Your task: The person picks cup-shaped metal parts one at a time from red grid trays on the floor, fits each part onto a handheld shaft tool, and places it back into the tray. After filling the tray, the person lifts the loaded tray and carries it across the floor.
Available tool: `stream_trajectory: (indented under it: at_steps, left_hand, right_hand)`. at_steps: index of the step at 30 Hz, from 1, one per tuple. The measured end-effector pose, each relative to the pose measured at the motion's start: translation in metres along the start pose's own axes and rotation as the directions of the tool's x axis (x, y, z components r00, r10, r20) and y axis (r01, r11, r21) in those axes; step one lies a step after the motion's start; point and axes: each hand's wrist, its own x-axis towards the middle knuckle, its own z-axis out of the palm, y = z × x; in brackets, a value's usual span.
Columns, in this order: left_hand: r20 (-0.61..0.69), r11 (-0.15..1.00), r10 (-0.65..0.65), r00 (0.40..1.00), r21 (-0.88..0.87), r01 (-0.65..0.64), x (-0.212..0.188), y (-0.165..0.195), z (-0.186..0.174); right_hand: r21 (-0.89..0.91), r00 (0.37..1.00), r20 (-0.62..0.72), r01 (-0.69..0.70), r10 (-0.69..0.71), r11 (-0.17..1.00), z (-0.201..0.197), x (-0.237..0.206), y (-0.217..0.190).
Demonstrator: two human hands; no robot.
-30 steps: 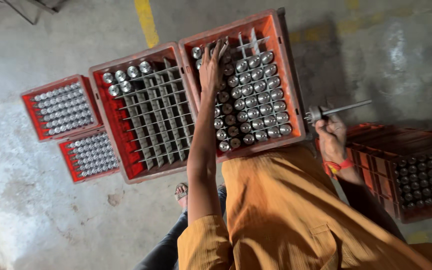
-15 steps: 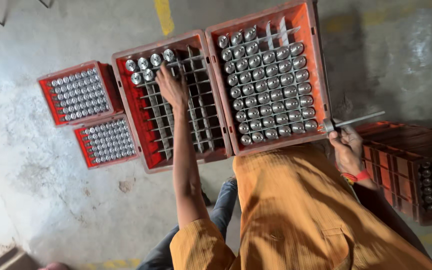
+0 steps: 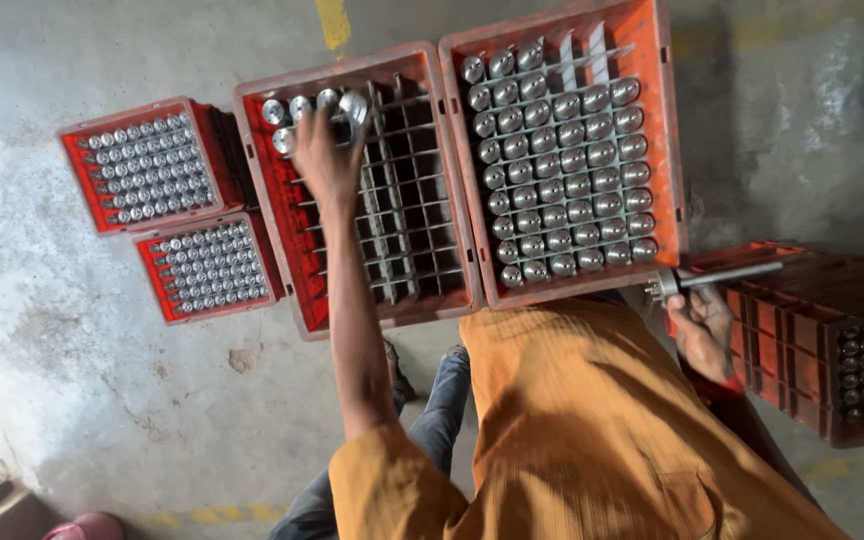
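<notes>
Crates come first: the nearly empty orange divided crate (image 3: 392, 200) sits on the concrete floor (image 3: 102, 400) beside a full crate (image 3: 562, 150), and two smaller red trays (image 3: 147, 170) of parts lie further left. Reaching to the far corner, the left hand (image 3: 324, 160) closes its fingers on a shiny metal cylinder (image 3: 354, 106) by those already slotted, so it should probably drop straight into its own cell, upright. Beside the dark stacked crates (image 3: 832, 340), the right hand (image 3: 702, 325) is clamped on a metal rod tool (image 3: 722, 277).
</notes>
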Motion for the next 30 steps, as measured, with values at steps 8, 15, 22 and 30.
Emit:
stream_trajectory:
  at_steps: [8, 15, 22, 30]
  left_hand:
    - [0.578, 0.185, -0.476, 0.663, -0.672, 0.718, -0.150, 0.106, -0.004]
    - [0.524, 0.677, -0.338, 0.782, -0.442, 0.589, -0.237, 0.209, -0.009]
    - [0.581, 0.766, -0.326, 0.746, -0.300, 0.568, -0.239, 0.237, -0.018]
    - [0.736, 0.672, -0.126, 0.665, -0.430, 0.603, -0.240, 0.252, -0.003]
  right_hand:
    - [-0.123, 0.980, 0.190, -0.033, 0.056, 0.992, 0.047, 0.033, -0.022]
    - [-0.166, 0.894, 0.438, -0.027, 0.098, 0.986, 0.143, 0.055, -0.090]
    - [-0.206, 0.793, 0.599, 0.018, 0.112, 0.978, 0.168, 0.052, -0.099]
    - [-0.264, 0.708, 0.690, 0.056, 0.148, 0.963, 0.119, 0.073, -0.083]
